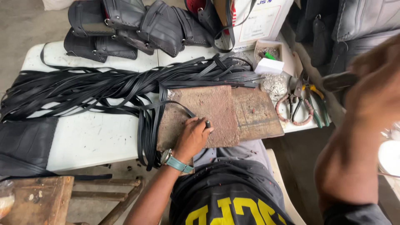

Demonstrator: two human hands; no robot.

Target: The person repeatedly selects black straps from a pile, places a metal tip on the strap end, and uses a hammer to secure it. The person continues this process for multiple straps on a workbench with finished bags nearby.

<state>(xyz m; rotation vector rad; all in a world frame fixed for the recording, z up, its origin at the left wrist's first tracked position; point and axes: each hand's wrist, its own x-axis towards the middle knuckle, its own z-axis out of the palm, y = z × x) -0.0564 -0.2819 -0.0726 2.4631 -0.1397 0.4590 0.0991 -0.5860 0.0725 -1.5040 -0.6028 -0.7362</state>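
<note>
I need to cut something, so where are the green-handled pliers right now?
In the head view, the green-handled pliers lie at the table's right edge, beside the pincers.

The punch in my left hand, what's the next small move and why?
Probably bring the raised right hand down onto the punch: the left hand holds it upright on the board, and the right grips a dark tool high above.

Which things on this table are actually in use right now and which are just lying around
In use:
left hand pinching a small dark punch upright on the brown board
black strap under that hand
right hand raised, gripping a dark handle

Lying about:
strap pile
black bags
pliers
small white box
</note>
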